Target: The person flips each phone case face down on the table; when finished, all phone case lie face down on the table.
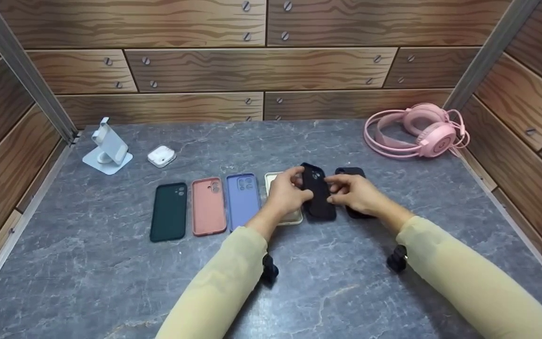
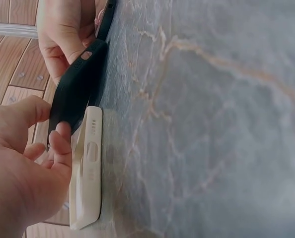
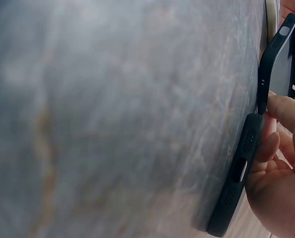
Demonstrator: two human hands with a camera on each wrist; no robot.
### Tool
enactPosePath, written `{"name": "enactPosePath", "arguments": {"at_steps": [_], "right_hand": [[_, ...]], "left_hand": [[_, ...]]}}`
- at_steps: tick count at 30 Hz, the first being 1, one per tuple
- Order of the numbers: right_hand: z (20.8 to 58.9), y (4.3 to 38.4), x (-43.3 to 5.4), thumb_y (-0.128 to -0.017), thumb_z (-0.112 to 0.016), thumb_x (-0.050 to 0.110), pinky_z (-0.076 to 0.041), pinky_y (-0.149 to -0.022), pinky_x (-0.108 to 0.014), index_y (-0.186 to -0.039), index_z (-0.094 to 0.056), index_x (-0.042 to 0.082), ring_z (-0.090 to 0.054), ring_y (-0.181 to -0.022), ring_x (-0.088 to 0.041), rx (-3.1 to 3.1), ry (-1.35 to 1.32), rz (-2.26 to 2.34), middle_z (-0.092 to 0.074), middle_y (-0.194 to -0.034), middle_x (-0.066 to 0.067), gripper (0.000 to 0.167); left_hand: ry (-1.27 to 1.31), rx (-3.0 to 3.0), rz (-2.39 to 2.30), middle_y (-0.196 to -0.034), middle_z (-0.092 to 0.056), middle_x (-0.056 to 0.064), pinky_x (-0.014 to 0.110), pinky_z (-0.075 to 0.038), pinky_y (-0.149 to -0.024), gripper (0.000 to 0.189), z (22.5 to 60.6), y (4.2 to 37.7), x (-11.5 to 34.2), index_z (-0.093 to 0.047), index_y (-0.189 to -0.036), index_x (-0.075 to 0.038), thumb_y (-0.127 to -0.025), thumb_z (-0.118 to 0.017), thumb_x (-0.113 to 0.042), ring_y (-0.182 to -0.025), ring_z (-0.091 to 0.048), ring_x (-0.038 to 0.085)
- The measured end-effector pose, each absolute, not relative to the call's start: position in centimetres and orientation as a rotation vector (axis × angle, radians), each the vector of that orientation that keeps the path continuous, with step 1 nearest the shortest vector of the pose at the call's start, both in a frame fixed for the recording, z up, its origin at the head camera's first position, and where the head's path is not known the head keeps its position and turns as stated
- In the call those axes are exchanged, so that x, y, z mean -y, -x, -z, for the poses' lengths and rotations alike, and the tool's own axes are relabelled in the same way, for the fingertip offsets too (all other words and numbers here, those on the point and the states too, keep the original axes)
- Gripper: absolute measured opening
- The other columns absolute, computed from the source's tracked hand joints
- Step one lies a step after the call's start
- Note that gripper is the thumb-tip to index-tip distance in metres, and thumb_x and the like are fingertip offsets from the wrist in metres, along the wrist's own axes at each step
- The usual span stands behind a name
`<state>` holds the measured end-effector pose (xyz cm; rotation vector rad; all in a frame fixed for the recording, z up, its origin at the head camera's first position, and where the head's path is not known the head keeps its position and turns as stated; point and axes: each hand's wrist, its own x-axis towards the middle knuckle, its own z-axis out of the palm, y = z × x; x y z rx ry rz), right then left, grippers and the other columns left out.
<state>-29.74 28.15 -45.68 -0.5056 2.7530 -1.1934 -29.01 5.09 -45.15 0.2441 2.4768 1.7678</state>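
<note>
A black phone case [image 1: 319, 200] stands tilted over the table, its left side raised. My left hand [image 1: 284, 192] pinches its left edge between thumb and fingers, as the left wrist view shows. At the opposite edge, my right hand [image 1: 360, 194] holds the case with thumb and fingertips. Under my left hand lies a cream phone case [image 1: 294, 219], partly covered. A second black phone case [image 3: 237, 171] lies flat below my right hand, which hides its middle in the head view.
Leftward in the row lie a blue phone case [image 1: 243, 202], a pink one [image 1: 208, 207] and a dark green one [image 1: 169, 214]. Behind them are a white earbud case [image 1: 161, 156] and a white folding stand [image 1: 111, 146]. Pink headphones [image 1: 433, 136] rest at the back right.
</note>
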Motion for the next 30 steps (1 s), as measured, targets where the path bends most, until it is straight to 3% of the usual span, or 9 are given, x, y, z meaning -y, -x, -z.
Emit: {"name": "enactPosePath", "arguments": {"at_steps": [18,30], "right_hand": [[45.5,29.4,-27.7,-0.090,-0.082,0.003,-0.051,-0.074,-0.024,-0.132,-0.071,-0.005,-0.064,-0.084,-0.018,-2.822,0.531,1.103,-0.073,-0.103,-0.016,0.044],[45.2,29.2,-27.2,-0.086,-0.085,0.001,-0.052,-0.076,-0.030,-0.133,-0.071,0.000,-0.065,-0.083,-0.019,-2.909,0.625,1.035,-0.073,-0.104,-0.011,0.049]], "left_hand": [[-0.195,-2.200,-2.028,-0.117,-0.068,0.014,0.027,-0.059,-0.078,0.070,45.9,28.5,-5.2,-0.059,-0.149,-0.003,-0.084,-0.081,0.004,-0.091,-0.068,0.019],[-0.241,-2.043,-2.130,-0.123,-0.063,0.017,0.027,-0.058,-0.077,0.072,46.3,28.5,-5.0,-0.056,-0.152,-0.002,-0.084,-0.078,0.009,-0.093,-0.067,0.018]]}}
